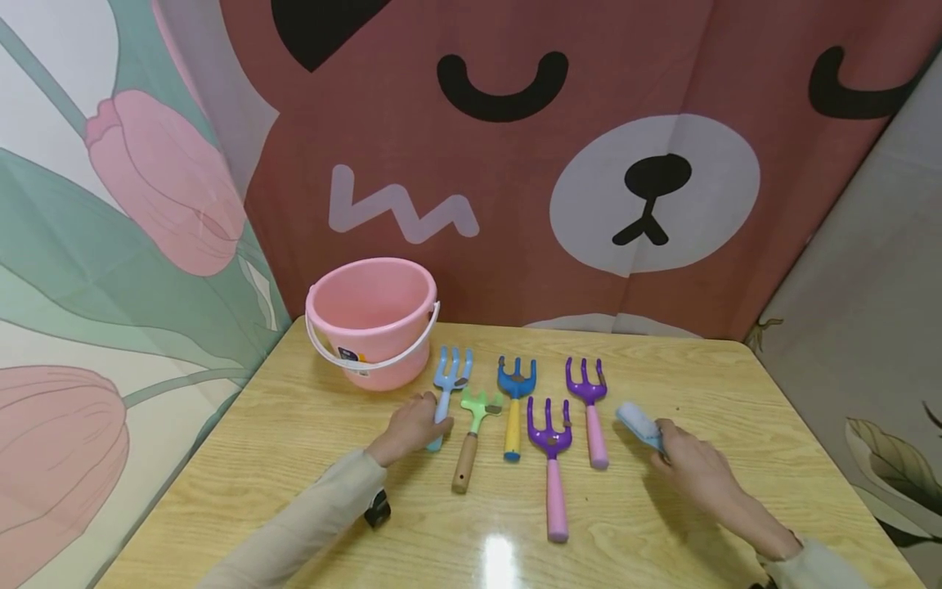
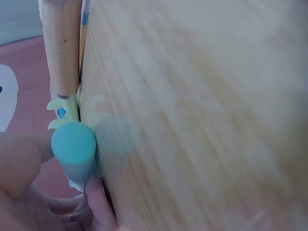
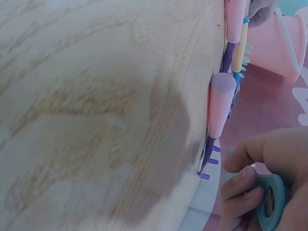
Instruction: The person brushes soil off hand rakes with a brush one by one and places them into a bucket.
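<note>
My left hand (image 1: 409,427) grips the handle of a light blue toy hand fork (image 1: 444,402), which lies on the table with its tines pointing away. In the left wrist view, thumb and fingers stand on either side of its teal handle end (image 2: 73,143). My right hand (image 1: 697,470) holds a small scrubbing brush (image 1: 640,424) above the right part of the table, its pale head pointing left. Fingers curl round the brush's teal looped handle (image 3: 276,204) in the right wrist view. Brown patches show on the heads of the forks.
Beside the held fork lie a green fork (image 1: 477,413) with a wooden handle, a blue fork (image 1: 513,409) with a yellow handle, and two purple forks (image 1: 550,442) with pink handles. A pink bucket (image 1: 383,348) with a white handle stands at the back left. Printed curtains surround the table (image 1: 441,540).
</note>
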`<state>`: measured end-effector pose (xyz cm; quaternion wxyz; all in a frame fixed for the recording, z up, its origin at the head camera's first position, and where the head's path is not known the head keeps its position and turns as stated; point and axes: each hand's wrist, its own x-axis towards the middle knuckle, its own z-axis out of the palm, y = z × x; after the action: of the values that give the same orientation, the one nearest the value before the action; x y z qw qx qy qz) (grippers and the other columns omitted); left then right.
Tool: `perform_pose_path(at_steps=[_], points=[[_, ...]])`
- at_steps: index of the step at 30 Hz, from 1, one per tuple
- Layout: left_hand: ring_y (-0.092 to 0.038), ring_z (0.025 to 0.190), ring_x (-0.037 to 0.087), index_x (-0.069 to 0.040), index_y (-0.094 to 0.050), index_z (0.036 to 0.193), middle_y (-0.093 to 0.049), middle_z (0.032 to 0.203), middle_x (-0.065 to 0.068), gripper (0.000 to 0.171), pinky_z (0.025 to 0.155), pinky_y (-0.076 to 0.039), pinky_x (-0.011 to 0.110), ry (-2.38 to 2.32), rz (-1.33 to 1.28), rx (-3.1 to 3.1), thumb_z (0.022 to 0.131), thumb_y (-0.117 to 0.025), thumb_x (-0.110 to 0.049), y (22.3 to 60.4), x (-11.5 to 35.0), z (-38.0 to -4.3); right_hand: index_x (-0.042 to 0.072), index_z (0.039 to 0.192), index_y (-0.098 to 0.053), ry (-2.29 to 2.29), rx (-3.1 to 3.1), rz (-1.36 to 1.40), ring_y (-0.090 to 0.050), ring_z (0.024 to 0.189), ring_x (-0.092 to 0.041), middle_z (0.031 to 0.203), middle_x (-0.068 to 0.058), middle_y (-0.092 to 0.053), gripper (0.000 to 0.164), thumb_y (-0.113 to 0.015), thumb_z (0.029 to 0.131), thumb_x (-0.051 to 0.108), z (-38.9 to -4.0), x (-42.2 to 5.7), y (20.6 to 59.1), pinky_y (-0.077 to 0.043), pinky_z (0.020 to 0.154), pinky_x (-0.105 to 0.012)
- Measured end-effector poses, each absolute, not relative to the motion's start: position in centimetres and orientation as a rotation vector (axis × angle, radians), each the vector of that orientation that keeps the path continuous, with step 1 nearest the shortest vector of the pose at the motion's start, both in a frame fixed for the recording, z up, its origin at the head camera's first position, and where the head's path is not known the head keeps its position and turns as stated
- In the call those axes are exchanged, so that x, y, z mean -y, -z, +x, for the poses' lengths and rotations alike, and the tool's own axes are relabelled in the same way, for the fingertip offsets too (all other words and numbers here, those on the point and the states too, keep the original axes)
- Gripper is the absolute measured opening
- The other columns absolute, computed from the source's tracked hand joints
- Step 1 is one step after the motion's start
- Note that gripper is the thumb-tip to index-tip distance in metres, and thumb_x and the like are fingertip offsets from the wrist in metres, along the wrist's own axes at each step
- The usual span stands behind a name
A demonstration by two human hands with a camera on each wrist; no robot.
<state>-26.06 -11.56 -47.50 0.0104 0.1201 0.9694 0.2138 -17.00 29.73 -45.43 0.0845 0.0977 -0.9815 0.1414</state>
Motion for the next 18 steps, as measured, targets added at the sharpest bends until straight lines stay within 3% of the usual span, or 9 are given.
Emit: perform_pose_path(at_steps=[8, 18], points=[[-0.051, 0.067, 0.021, 0.006, -0.060, 0.099, -0.051, 0.079, 0.007, 0.033, 0.057, -0.044, 0.037, -0.705, 0.338, -2.994, 0.091, -0.068, -0.026, 47.38, 11.66, -26.11, -0.018, 0.121, -0.050, -0.422, 2.910, 0.303, -0.049, 0.059, -0.018, 0.091, -0.023, -0.065, 0.047, -0.068, 0.085, 0.006, -17.01, -29.46, 45.16, -0.035, 0.040, -0.031], [-0.051, 0.068, 0.021, 0.002, -0.057, 0.090, -0.052, 0.079, 0.008, 0.023, 0.058, -0.045, 0.035, -0.885, 0.314, -2.959, 0.086, -0.068, -0.018, 47.09, 11.75, -26.27, -0.016, 0.121, -0.051, -0.413, 2.901, 0.306, -0.048, 0.058, -0.017, 0.088, -0.019, -0.065, 0.047, -0.069, 0.084, 0.006, -16.92, -29.15, 44.89, -0.034, 0.040, -0.031]])
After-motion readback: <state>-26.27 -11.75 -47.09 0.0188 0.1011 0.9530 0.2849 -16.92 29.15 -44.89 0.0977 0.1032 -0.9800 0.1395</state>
